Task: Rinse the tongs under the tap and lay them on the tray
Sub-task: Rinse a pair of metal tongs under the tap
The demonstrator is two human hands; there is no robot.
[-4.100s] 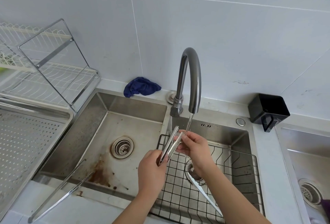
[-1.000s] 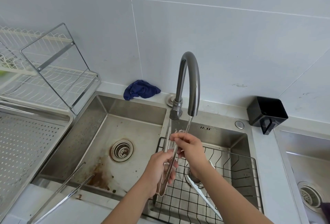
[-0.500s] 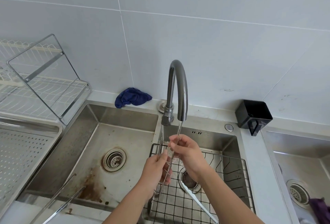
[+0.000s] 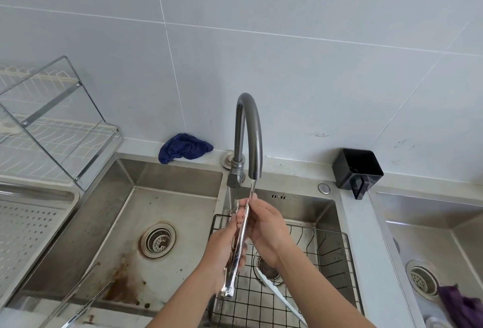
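1. We hold the tongs (image 4: 233, 272) steeply tilted over the right basin (image 4: 308, 207). Their toothed tips are just below the spout of the tap (image 4: 248, 129).
2. The water (image 4: 252, 189) runs down onto the upper end of the tongs, at our right fingertips.
3. Our left hand (image 4: 222, 246) wraps its curled fingers round the lower half of the tongs.
4. Our right hand (image 4: 266, 225) pinches the upper part between thumb and fingers.
5. A wire basket (image 4: 326, 262) sits in the basin beneath our hands.
6. The perforated tray (image 4: 39, 193) lies well apart at the far left, beside the dish rack (image 4: 60, 129).
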